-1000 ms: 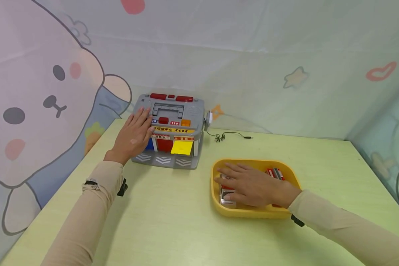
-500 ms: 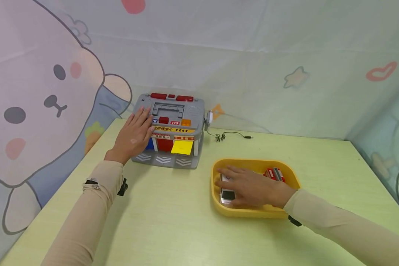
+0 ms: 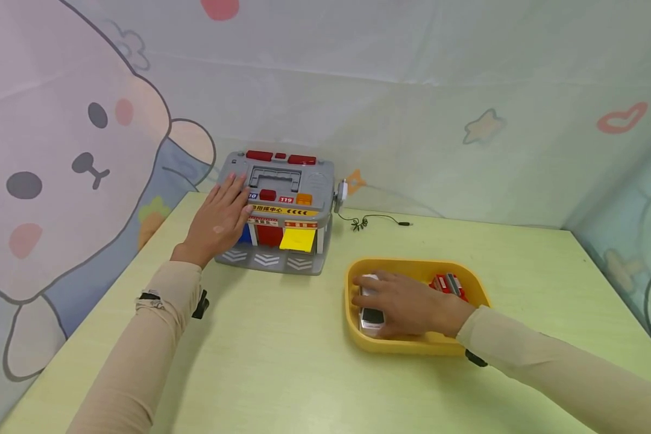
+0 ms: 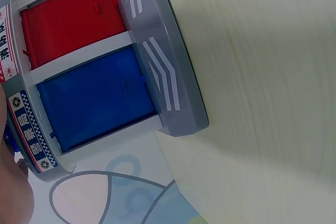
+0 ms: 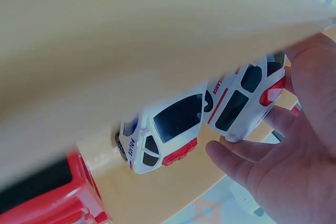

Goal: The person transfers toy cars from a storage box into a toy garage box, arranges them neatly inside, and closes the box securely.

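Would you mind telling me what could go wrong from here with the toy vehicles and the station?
The ambulance might slip: the right hand is around it, but a firm grip isn't evident. Lifting it could jostle the police car, which sits close alongside in the yellow bin. Also, the left hand rests on the toy station, so hard pressing might shift it across the table.

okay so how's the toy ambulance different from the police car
The ambulance has red lettering and a red stripe; the police car has dark blue lettering. The right hand curls around the ambulance; the police car sits outside its grasp. Both are white with dark windows and red lights.
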`<state>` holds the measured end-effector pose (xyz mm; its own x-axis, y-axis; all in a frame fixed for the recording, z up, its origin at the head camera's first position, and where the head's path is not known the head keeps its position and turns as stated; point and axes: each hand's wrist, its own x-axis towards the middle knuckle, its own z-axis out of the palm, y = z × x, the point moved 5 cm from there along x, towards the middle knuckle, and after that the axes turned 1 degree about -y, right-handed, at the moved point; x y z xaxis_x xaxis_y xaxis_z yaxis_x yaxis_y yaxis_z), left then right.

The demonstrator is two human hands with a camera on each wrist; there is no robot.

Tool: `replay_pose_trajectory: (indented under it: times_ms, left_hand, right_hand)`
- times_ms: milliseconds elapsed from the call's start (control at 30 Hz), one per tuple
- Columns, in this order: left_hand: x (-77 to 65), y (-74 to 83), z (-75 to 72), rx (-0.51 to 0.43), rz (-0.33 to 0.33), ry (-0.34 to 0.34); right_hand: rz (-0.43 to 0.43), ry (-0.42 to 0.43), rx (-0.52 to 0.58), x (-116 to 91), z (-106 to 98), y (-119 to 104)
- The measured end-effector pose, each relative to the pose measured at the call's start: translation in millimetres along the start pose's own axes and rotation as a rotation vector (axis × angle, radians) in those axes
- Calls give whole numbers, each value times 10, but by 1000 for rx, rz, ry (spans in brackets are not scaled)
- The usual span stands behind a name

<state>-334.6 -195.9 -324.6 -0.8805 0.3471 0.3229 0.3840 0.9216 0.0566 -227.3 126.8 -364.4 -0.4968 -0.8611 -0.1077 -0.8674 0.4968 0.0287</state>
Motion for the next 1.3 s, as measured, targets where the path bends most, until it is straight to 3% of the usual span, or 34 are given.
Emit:
replay_pose_trajectory:
  times_ms: [333,767,1300]
  left_hand:
    - [3,-3,18,-8,-1,8]
    - [-10,7,16,-19,-5,8]
    - [-14,3,19,-29,-9,6]
  right_hand:
    - [-24,2,-82,51,-9,-52]
    - [32,-64,-161,74,-54,-49]
    - [-19,-31,-144,106,-40,-48]
